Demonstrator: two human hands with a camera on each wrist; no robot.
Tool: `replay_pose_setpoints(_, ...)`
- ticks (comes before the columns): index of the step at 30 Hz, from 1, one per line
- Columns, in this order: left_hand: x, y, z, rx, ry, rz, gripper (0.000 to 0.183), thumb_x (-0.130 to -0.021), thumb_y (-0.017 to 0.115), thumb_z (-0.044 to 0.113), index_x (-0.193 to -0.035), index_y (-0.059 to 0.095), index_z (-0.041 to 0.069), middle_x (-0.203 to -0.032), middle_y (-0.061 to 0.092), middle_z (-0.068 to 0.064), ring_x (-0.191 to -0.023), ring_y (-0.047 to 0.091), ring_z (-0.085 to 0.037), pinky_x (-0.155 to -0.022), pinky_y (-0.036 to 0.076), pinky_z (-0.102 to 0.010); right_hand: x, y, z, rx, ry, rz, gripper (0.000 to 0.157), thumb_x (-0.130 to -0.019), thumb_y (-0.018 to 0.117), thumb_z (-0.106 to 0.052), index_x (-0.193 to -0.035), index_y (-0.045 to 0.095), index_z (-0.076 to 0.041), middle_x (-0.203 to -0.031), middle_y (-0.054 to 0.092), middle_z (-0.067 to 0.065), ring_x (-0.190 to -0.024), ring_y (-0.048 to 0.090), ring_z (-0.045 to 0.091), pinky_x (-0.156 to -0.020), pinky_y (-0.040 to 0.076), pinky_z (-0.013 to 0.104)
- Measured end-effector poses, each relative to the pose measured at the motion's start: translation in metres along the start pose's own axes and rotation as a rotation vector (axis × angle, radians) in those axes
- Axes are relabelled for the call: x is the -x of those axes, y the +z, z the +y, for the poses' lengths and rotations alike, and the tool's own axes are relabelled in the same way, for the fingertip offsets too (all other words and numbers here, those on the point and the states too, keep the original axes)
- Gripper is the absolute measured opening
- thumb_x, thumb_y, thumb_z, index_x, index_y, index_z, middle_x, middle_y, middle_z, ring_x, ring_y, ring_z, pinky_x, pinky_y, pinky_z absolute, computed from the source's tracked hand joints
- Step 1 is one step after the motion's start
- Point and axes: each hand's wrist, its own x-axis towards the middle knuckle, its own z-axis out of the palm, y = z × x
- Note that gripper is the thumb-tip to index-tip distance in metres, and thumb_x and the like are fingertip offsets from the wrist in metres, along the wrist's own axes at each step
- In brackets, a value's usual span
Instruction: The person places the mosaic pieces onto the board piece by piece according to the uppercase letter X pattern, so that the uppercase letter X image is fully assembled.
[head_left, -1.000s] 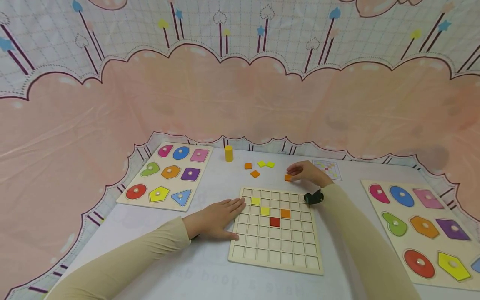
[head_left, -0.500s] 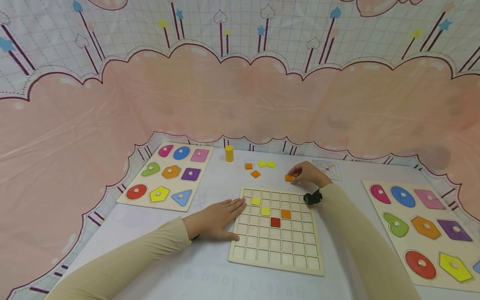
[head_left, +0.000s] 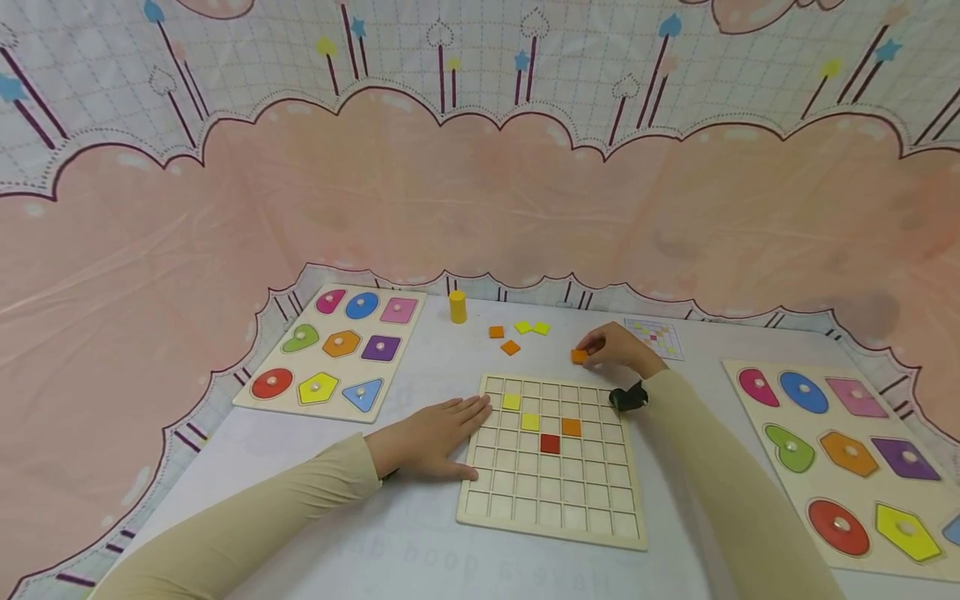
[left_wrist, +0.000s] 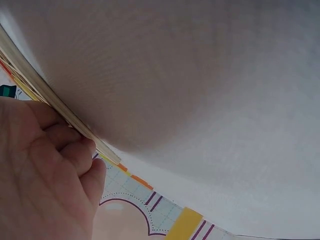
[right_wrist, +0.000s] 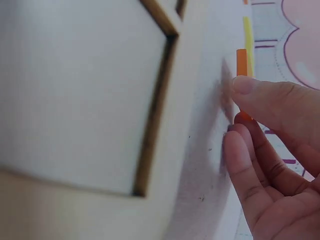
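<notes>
My left hand [head_left: 435, 437] lies palm down with straight fingers along the left edge of a wooden grid board [head_left: 551, 492]. Fingertips [left_wrist: 87, 145] meet the board's side in the left wrist view. Beyond the board's far right corner, my right hand [head_left: 621, 346] pinches an orange square tile [head_left: 579, 357] between thumb and fingers. The right wrist view has that tile [right_wrist: 241, 60] edge-on, close over the white table. Two yellow tiles, a red tile [head_left: 550, 443] and an orange tile [head_left: 571, 427] sit in the board's cells.
Loose orange tiles and yellow tiles [head_left: 522, 327] lie behind the board, near a yellow cylinder [head_left: 457, 307]. A printed pattern card [head_left: 663, 340] is behind the right hand. Knobbed shape puzzles flank the board, one at left [head_left: 300, 397] and one at right [head_left: 810, 408].
My right fingers have drawn in on the orange tile, which has shifted very slightly to the right. The left hand stays in place on the board's edge.
</notes>
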Motion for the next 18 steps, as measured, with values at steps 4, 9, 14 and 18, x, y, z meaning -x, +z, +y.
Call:
replay_pose_setpoints(4,0.001,0.0,0.0,0.006,0.003,-0.001,0.093,-0.086,0.04,0.07,-0.151,0.014,0.008,-0.16,0.011,-0.006,-0.147,0.014,-0.019,-0.12,0.019,-0.035,0.008,0.001,-0.002,-0.014,-0.013,-0.001,0.028,-0.078,0.072,-0.002,-0.104,0.067,0.007,-0.099,0.068,0.02,-0.08,0.058,0.013,-0.076,0.048,0.023)
replay_pose_setpoints(9,0.001,0.0,0.0,0.013,-0.001,-0.006,0.094,-0.086,0.04,0.07,-0.151,0.014,0.009,-0.16,0.011,-0.006,-0.147,0.013,-0.019,-0.12,0.019,-0.035,0.021,0.003,-0.006,-0.021,-0.058,0.019,0.028,-0.079,0.073,-0.005,-0.105,0.068,0.006,-0.1,0.068,0.02,-0.081,0.059,0.013,-0.077,0.049,0.023)
replay_pose_setpoints(14,0.0,0.001,-0.002,0.009,-0.006,-0.007,0.094,-0.086,0.041,0.07,-0.151,0.014,0.009,-0.16,0.011,-0.006,-0.147,0.013,-0.019,-0.12,0.019,-0.035,0.038,0.005,-0.016,-0.05,-0.086,0.028,0.026,-0.08,0.072,-0.006,-0.104,0.068,0.003,-0.097,0.068,0.017,-0.081,0.058,0.015,-0.075,0.051,0.023)
replay_pose_setpoints(18,0.0,0.0,-0.002,0.008,-0.008,-0.007,0.094,-0.086,0.041,0.07,-0.152,0.014,0.009,-0.16,0.01,-0.006,-0.147,0.013,-0.019,-0.12,0.019,-0.035,0.054,0.008,-0.021,-0.066,-0.103,0.02,0.026,-0.079,0.073,-0.007,-0.103,0.069,0.002,-0.097,0.068,0.015,-0.082,0.058,0.016,-0.074,0.052,0.023)
